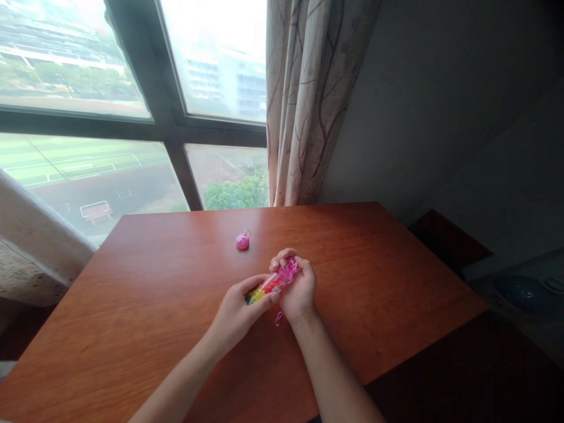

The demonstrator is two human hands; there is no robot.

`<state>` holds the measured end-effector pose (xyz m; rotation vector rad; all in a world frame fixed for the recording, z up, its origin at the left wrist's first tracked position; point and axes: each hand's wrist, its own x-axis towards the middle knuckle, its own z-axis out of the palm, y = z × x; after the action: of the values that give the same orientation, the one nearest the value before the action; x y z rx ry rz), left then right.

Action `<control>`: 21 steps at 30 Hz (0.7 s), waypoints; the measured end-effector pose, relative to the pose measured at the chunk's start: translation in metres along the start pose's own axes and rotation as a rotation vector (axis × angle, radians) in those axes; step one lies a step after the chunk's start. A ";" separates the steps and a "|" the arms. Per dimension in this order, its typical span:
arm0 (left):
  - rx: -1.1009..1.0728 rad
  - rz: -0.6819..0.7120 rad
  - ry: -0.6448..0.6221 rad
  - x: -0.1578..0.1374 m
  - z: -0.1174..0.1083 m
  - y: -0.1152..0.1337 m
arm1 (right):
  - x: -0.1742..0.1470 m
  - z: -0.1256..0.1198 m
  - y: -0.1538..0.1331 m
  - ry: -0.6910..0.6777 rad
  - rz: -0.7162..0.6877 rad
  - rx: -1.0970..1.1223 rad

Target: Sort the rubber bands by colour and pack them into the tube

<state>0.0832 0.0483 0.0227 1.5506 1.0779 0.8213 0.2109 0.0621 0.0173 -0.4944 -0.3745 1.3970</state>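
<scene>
My left hand (247,306) is closed around a clear tube (270,284) with yellow, red and blue-green contents, tilted toward my right hand. Several small pink loops (289,269) lie in the cupped palm of my right hand (300,291), at the tube's end. My right fingers curl around them; whether they also touch the tube I cannot tell. One more pink loop (278,319) is on the table just below my hands. Farther back stands a rounded pink cap (242,240) with a thin ring on top, apart from both hands.
The reddish-brown wooden table (176,329) spreads under my arms. Behind it are a window frame (165,126) and a patterned curtain (299,100), with another curtain (39,235) at the left. A dark wall (418,106) stands to the right.
</scene>
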 end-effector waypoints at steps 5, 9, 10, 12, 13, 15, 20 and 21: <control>-0.018 -0.002 0.007 -0.001 0.000 0.001 | 0.001 -0.001 0.002 -0.010 -0.004 0.017; -0.012 0.007 0.016 -0.002 -0.001 0.001 | 0.001 -0.003 0.002 -0.037 -0.013 0.026; -0.009 0.010 0.020 -0.002 -0.002 0.000 | 0.000 -0.004 0.001 -0.039 -0.007 0.033; 0.003 0.022 0.035 -0.002 -0.003 -0.001 | 0.001 -0.004 -0.001 -0.037 0.023 0.055; 0.013 0.031 0.042 -0.003 -0.003 -0.001 | 0.001 -0.004 -0.002 -0.034 0.047 0.064; 0.037 0.052 0.051 -0.003 -0.004 -0.002 | 0.002 -0.004 -0.005 -0.028 0.103 0.064; 0.098 0.096 0.069 -0.003 -0.005 -0.002 | 0.006 -0.006 -0.007 -0.090 0.192 0.044; 0.102 0.101 0.073 -0.003 -0.005 -0.002 | 0.006 -0.007 -0.007 -0.099 0.202 0.044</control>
<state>0.0772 0.0469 0.0220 1.6831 1.1160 0.9090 0.2215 0.0663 0.0155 -0.4368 -0.3812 1.6267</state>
